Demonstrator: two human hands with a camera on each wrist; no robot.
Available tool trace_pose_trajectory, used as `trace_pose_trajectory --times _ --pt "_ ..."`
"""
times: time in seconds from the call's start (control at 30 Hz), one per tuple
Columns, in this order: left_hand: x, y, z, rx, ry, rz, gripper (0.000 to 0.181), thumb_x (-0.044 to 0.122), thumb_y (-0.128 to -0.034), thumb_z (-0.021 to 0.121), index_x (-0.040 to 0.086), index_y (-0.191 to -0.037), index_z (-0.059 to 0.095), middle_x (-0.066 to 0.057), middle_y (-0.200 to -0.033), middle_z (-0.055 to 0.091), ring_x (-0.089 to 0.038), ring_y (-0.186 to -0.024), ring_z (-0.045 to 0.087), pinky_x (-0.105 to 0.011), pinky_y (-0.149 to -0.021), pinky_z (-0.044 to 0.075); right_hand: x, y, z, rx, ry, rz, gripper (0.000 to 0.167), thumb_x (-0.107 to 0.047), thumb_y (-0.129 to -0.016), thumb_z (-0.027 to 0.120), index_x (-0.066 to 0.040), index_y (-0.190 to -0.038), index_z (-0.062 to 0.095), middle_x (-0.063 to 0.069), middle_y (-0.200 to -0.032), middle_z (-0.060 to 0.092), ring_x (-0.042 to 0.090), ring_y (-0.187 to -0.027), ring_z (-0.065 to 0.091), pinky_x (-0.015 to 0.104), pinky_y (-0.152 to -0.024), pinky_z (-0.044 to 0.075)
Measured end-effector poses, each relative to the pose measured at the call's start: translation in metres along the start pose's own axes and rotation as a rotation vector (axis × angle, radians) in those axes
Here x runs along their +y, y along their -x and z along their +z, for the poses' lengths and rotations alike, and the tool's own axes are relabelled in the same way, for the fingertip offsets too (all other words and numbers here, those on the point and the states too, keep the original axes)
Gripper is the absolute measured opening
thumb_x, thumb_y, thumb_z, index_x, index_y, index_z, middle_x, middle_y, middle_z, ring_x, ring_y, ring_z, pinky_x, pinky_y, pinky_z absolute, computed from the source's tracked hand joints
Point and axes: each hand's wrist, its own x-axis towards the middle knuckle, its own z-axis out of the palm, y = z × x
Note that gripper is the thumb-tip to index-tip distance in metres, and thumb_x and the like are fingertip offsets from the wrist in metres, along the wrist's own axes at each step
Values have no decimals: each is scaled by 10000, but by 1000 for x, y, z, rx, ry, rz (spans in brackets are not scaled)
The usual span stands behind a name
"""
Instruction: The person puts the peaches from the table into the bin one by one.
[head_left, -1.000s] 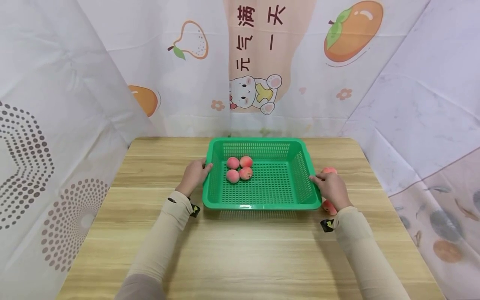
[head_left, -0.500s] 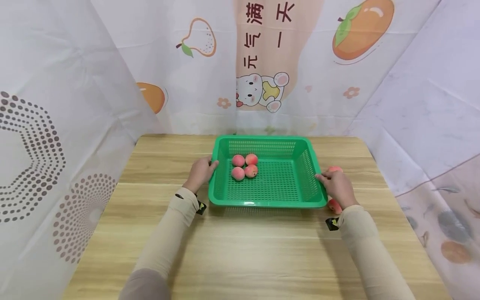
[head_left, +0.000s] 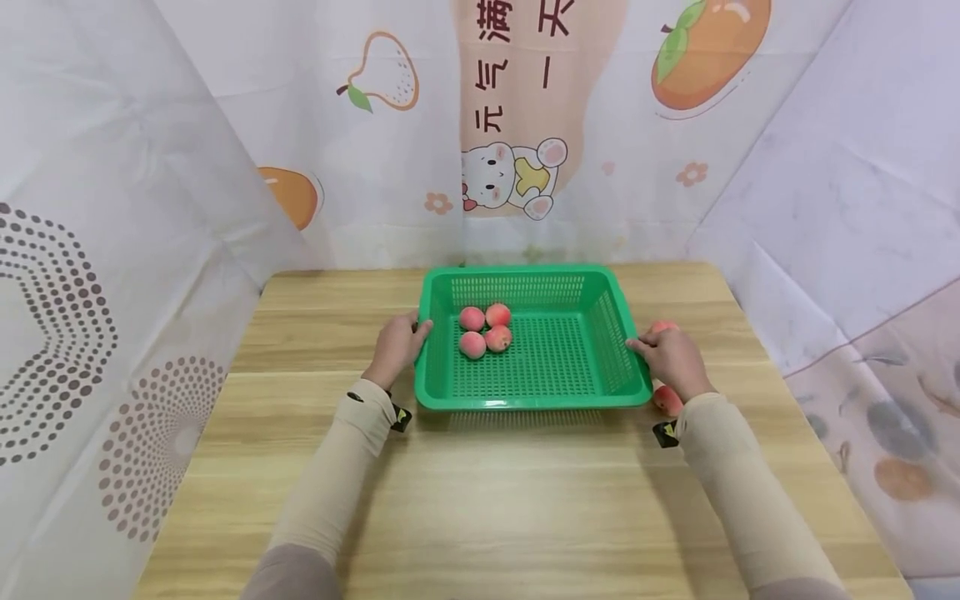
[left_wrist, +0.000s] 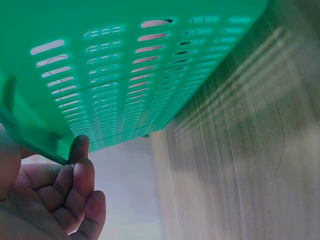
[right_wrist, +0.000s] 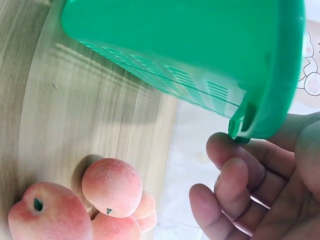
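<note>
A green plastic basket [head_left: 532,403] with slotted walls stands upright near the table's back edge. In its left half sit several peaches [head_left: 472,345], grouped together. My left hand [head_left: 395,350] pinches the basket's left rim between thumb and fingers; the left wrist view shows fingertips [left_wrist: 80,147] curled under the rim. On the opposite side my right hand [head_left: 675,362] pinches the right rim, thumb above and forefinger below. Beneath and beside that hand more peaches [right_wrist: 112,187] lie on the table, partly hidden in the head view. The right hand touches none of them.
The wooden table [head_left: 495,508] reaches back to a printed curtain [head_left: 360,167]. Further curtains hang along its left and right sides. The loose peaches [head_left: 667,400] lie close to the basket's right wall.
The head view has shifted slightly. Both hands keep their hold on the basket's rim, and the basket and peaches show no clear movement against the table.
</note>
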Motion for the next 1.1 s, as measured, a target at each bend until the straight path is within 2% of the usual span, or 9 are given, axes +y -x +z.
trace_pose_trajectory --times 0.2,0.37,0.43,0.57,0.73,0.8,0.9,1.0,1.1 --pt "1 3 1 35 9 2 348 275 -1027 491 -12 -1170 626 -146 -885 658 -226 -742 587 -352 -689 484 2 -2 3 -19 -6 15 424 -272 -992 568 91 -1202 629 239 -980 715 163 -665 613 303 -618 494" --pt "0 2 3 54 -10 12 293 271 -1020 504 15 -1027 646 -118 -811 642 -211 -696 573 -319 -635 462 3 0 6 5 9 16 427 -270 -993 562 97 -1204 624 236 -939 717 172 -632 590 277 -566 453" --pt "-1 2 5 50 -3 -1 282 279 -1017 511 32 -957 633 -110 -793 640 -205 -683 572 -305 -613 451 4 2 7 26 26 4 435 -277 -995 558 100 -1204 624 252 -958 713 201 -643 600 309 -564 462" --pt "0 2 5 55 16 -39 293 305 -1009 524 44 -1000 656 -102 -816 660 -203 -690 581 -306 -618 446 9 1 5 12 51 -47 464 -334 -1018 505 70 -1191 655 232 -917 709 242 -698 615 399 -639 490" --pt "2 1 4 67 2 -87 318 328 -997 543 39 -1046 668 -108 -855 675 -220 -721 591 -341 -662 462 15 0 -5 -60 37 -82 536 -448 -1034 408 -22 -872 691 41 -646 591 185 -616 530 345 -639 420" --pt "4 1 5 60 -1 -99 328 331 -996 546 36 -1072 666 -112 -876 675 -224 -738 591 -350 -677 466 18 1 -8 -49 35 -88 551 -465 -1028 413 -39 -754 631 13 -610 568 175 -595 505 324 -622 395" --pt "5 2 4 49 4 -111 342 337 -997 546 33 -1105 660 -114 -900 671 -225 -756 588 -348 -688 466 18 0 -11 -44 39 -103 540 -453 -1027 425 -61 -695 592 1 -604 563 172 -588 489 310 -619 379" --pt "5 2 4 43 17 -128 355 341 -998 543 31 -1129 655 -118 -919 672 -226 -772 590 -350 -698 468 18 -1 -15 -53 42 -99 503 -435 -1027 441 -78 -708 595 15 -639 581 178 -605 499 314 -622 385" --pt "5 1 4 52 27 -140 370 345 -999 542 29 -1159 651 -121 -946 681 -226 -792 601 -355 -715 478 18 -2 -19 -70 29 -80 443 -409 -1024 462 -55 -869 678 81 -746 658 180 -668 563 331 -636 429"
